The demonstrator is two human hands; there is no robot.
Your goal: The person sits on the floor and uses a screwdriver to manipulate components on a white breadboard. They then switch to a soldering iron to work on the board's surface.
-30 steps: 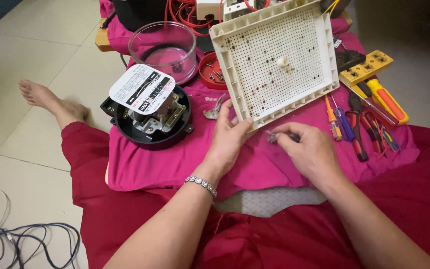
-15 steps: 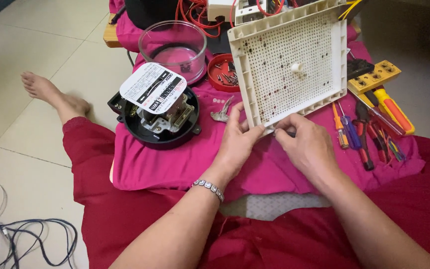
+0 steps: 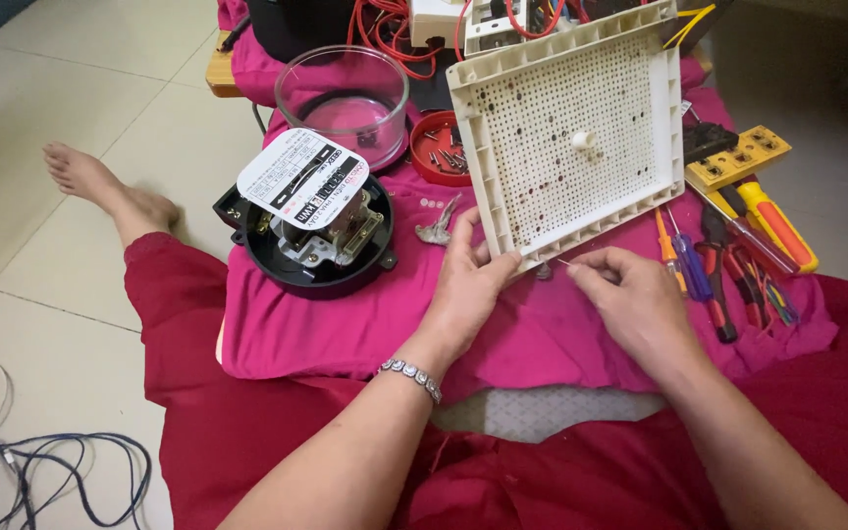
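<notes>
Surface: a magenta cloth (image 3: pixel 345 334) spread beneath both hands.
Left of the hands: an opened black meter (image 3: pixel 314 233), a clear dome (image 3: pixel 343 98).
Right: screwdrivers and pliers (image 3: pixel 728 270).
Ahead: perforated white tray (image 3: pixel 573 132).

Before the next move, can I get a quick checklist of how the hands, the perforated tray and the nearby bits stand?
1. Left hand steadies the near corner of the white perforated tray: ok.
2. Right hand pinches a thin pin by the tray's near edge: ok; what the pin is, cannot tell.
3. Tray lies flat: not ok, it sits tilted.
4. Screwdrivers and pliers lie beside the right hand: ok.
5. Red dish of screws sits upright on the pink cloth: ok.
6. Opened round meter lies apart from both hands: ok.
</notes>
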